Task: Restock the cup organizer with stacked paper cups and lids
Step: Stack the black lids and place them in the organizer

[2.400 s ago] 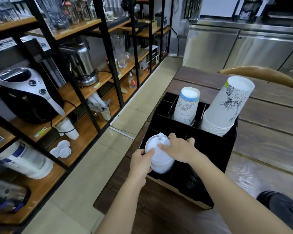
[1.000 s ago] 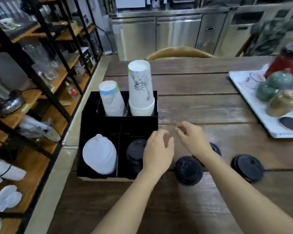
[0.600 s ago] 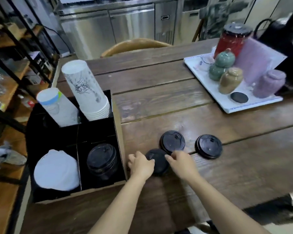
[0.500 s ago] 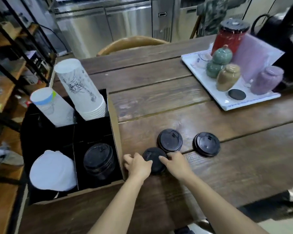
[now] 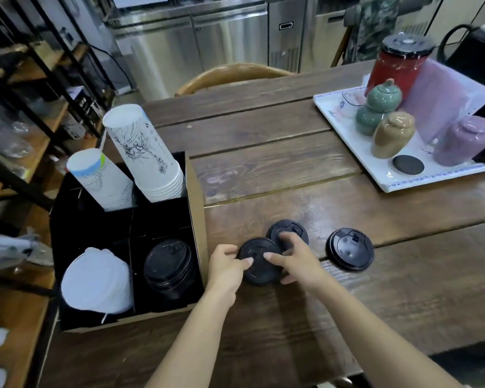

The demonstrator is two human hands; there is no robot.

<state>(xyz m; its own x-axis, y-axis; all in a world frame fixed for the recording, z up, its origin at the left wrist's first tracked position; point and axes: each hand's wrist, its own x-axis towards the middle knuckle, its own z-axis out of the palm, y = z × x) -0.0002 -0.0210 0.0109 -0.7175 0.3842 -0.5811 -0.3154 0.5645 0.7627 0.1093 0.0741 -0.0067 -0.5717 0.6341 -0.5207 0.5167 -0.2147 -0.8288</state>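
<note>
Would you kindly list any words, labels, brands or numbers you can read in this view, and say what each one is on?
No text can be read here.
Tall cup stack: a black line drawing with tiny print beside it, too small to read.
Blue-banded cup stack: faint drawing, no legible words.
Loose black lid: embossed marks, too small.
White tray: blue markings, blurred.

Black lids point(image 5: 259, 261), seemingly blue-banded cup point(image 5: 101, 177)

café back area, stainless steel under-counter fridges point(image 5: 207, 43), shelving point(image 5: 39, 79) of glassware, paper cup stacks point(image 5: 146, 152)
</note>
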